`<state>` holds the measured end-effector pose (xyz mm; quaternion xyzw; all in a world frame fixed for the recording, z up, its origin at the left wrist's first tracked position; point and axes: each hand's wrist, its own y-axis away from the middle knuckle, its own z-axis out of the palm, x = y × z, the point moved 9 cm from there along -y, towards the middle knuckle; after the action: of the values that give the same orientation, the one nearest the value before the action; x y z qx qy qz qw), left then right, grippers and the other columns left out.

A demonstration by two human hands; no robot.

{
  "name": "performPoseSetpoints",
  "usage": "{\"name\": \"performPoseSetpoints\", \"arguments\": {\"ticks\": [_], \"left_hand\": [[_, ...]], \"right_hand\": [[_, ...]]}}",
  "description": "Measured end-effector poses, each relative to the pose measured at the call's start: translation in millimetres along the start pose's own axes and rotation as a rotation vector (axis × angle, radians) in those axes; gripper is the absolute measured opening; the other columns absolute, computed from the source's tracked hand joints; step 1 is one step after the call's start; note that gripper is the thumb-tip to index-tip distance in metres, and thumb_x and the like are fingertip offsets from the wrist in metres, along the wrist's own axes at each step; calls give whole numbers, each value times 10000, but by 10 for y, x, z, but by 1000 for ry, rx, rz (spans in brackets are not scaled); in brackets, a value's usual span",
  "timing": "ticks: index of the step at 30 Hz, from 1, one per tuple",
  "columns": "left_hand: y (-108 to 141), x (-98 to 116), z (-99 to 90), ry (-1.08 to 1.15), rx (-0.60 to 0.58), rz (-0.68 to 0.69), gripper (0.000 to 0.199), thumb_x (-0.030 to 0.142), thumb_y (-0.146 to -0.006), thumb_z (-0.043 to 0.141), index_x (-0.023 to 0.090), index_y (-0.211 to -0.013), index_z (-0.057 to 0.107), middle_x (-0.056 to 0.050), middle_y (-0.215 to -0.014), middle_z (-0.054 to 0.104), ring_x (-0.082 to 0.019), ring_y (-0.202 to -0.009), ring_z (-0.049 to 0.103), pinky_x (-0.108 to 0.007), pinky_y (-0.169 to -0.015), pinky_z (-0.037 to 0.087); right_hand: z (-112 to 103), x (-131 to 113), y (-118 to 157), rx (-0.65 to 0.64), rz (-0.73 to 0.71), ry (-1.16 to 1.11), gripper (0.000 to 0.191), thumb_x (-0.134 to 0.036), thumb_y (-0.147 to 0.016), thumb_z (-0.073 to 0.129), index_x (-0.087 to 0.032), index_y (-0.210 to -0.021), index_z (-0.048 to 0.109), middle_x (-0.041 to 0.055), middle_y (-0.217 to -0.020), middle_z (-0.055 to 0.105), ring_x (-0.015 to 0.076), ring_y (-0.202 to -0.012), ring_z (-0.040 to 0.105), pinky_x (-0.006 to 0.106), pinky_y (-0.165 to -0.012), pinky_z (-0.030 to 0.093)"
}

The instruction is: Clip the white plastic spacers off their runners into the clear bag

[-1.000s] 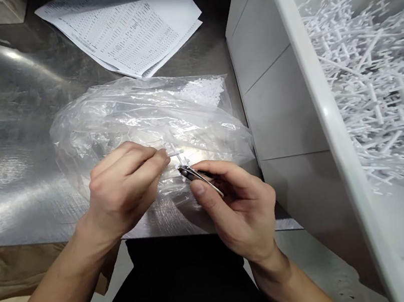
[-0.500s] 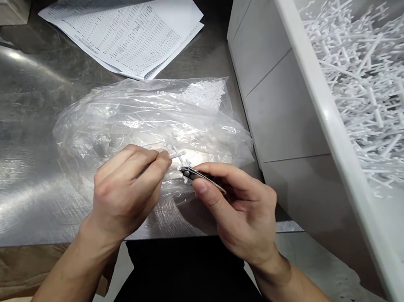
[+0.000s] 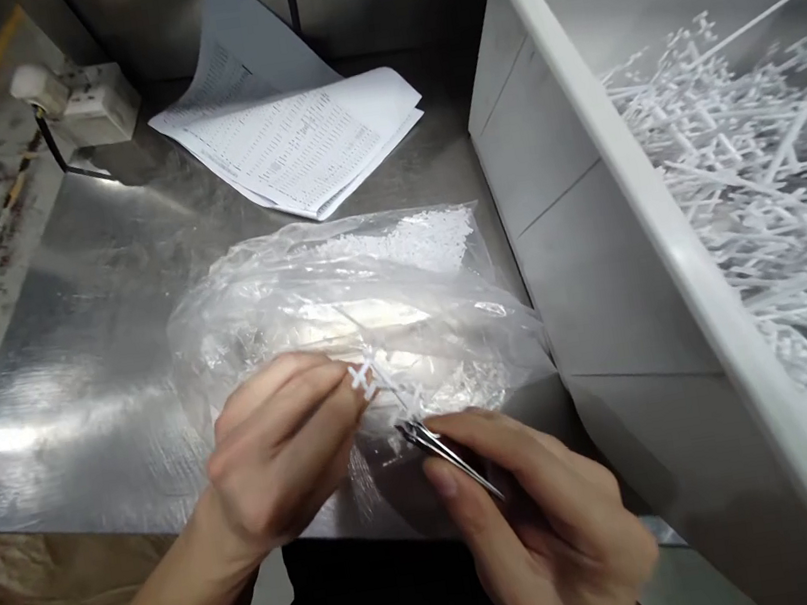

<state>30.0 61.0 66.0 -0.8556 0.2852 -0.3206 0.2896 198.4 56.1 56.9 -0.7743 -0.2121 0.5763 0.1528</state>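
Between the fingertips of my left hand (image 3: 281, 447) is a small branched white plastic sprue (image 3: 365, 377); the fingers are closed on it. My right hand (image 3: 548, 513) grips a metal nail clipper (image 3: 446, 458) between thumb and forefinger. The clipper's jaws point up and left, just below the sprue, and I cannot tell whether they touch it. Under and behind both hands a clear plastic bag (image 3: 240, 276) lies crumpled on the metal table, with many tiny white pieces (image 3: 431, 238) inside.
To the right stands a tall white bin (image 3: 610, 261) heaped with white plastic sprues (image 3: 755, 169). Printed sheets (image 3: 311, 144) lie behind the bag on the metal table (image 3: 95, 318). A power socket box (image 3: 101, 103) sits at the back left corner, brown paper (image 3: 42, 579) below the front edge.
The whole scene has shifted down in view as the head moved. The sprue has turned in my left fingers, and the clipper's jaws sit a little farther from the left fingertips.
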Motion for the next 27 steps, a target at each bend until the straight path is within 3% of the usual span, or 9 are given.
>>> {"name": "performPoseSetpoints", "arguments": {"ticks": [6, 14, 18, 23, 27], "left_hand": [[31, 12, 8, 52, -80, -34, 213, -54, -973, 757, 93, -1127, 752, -65, -1100, 777, -162, -1043, 711, -289, -852, 622], [-8, 15, 5, -17, 10, 23, 182, -33, -950, 784, 109, -1049, 727, -61, -950, 741, -182, -897, 712, -341, -769, 635], [14, -20, 43, -52, -6, 42, 200, -36, -951, 781, 125, -1055, 724, -54, -943, 757, -175, -872, 718, -339, -802, 642], [9, -134, 150, -79, -98, -22, 113, 44, -1008, 770, 146, -1050, 746, -36, -974, 819, -151, -857, 763, -291, -828, 642], [-23, -156, 171, -122, -122, -47, 65, 77, -1037, 745, 133, -1008, 761, -47, -972, 839, -151, -833, 777, -282, -813, 631]], "right_hand": [[-56, -4, 0, 4, 41, 15, 397, 43, -876, 700, -182, -1198, 757, 25, -887, 827, 187, -724, 794, 291, -622, 660], [-7, 66, -17, -17, 107, -18, 378, -29, -922, 733, -278, -1205, 765, -6, -877, 842, 191, -686, 790, 311, -581, 628], [-21, 113, -25, 37, 155, -40, 284, -57, -956, 760, -259, -1154, 787, -25, -908, 862, 143, -697, 792, 264, -682, 665], [38, 269, -19, 46, 304, -92, 73, -165, -1001, 781, -221, -1045, 794, -19, -794, 829, 124, -602, 722, 224, -525, 560], [-12, 319, 7, 110, 340, -112, 60, -180, -988, 790, -222, -1030, 799, -23, -769, 799, 119, -603, 685, 228, -545, 551]]}}
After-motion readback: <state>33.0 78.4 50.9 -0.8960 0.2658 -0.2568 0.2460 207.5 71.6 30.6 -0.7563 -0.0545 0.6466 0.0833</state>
